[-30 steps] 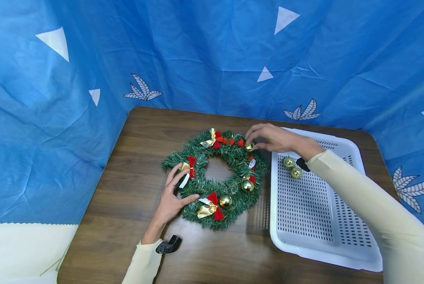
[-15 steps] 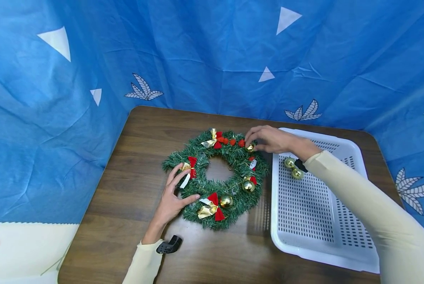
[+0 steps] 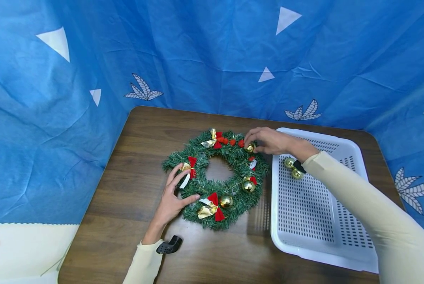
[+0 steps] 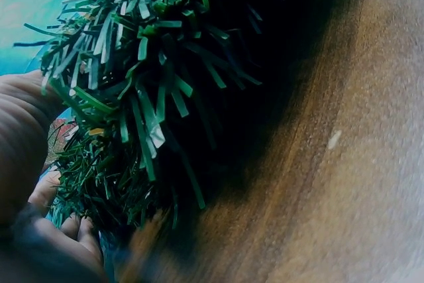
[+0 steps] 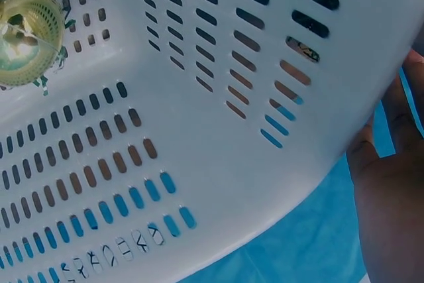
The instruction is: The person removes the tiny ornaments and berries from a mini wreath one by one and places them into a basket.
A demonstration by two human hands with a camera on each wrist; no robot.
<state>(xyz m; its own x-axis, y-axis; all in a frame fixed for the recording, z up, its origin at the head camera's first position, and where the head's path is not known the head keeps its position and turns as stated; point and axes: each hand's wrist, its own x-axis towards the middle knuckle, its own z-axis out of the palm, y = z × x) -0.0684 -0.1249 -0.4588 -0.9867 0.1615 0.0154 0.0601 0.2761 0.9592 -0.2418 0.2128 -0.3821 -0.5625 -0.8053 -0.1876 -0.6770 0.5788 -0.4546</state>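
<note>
A green tinsel wreath (image 3: pixel 205 181) with red and gold bows and gold baubles lies flat on the wooden table (image 3: pixel 126 197). My left hand (image 3: pixel 171 203) rests on its left side, fingers and thumb spread on either side of a bow (image 3: pixel 192 167). In the left wrist view, the wreath's fringe (image 4: pixel 146 97) partly covers that hand's fingers. At the wreath's upper right, my right hand (image 3: pixel 267 140) pinches a gold bauble (image 3: pixel 250 148) between thumb and fingers, beside a row of red berries (image 3: pixel 232 142). The right wrist view shows only part of that hand, past the basket rim.
A white perforated plastic basket (image 3: pixel 304 221) stands on the table's right, under my right forearm. Two gold baubles (image 3: pixel 289 163) lie inside it near the left wall. Blue patterned cloth (image 3: pixel 212 59) hangs behind the table and at its sides.
My right hand has shifted slightly down and left at the gold bauble, staying on the same spot of the wreath. The left hand and the wreath have hardly moved.
</note>
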